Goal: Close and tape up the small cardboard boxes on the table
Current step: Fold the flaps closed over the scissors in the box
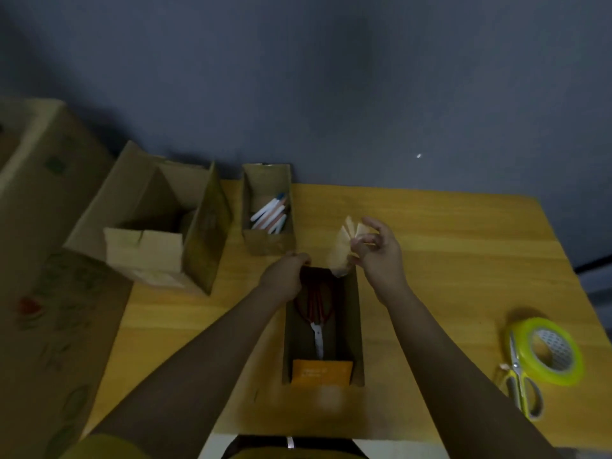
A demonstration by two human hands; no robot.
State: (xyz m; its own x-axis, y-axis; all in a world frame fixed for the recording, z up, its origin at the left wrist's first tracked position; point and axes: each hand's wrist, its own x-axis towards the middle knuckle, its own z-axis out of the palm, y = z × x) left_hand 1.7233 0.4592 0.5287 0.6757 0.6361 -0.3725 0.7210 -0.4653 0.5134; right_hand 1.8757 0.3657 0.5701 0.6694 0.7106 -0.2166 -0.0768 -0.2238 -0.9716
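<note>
Progress: early, by my reading. No box on the yellow wooden worktop (447, 233) showed a closed or taped top.

The long narrow open cardboard box (354, 326) sat at the middle of the worktop, running from near the front edge toward the centre. Inside lay red-handled scissors (316, 313) and an orange card or packet (321, 371) at the near end. Its far-end flap (344, 246), pale and blurred, stood up from the rim.

A smaller open cardboard box of pens (268, 212) stood at the back edge, flaps up. A larger open cardboard box (149, 226) stood on the back left corner, partly overhanging.

Roll of yellow-green tape (546, 351) and yellow-handled scissors (521, 385) lay together at the right edge, untouched, well apart from both hands.

Left hand (286, 276): fingers curled over the far left corner of the long box, gripping the rim.

Right hand (376, 250): raised just beyond the far end of the box, thumb and fingertips pinching the upright flap, remaining fingers loosely spread.

Remaining, as judged: fold flaps down on all boxes, then tape each.
</note>
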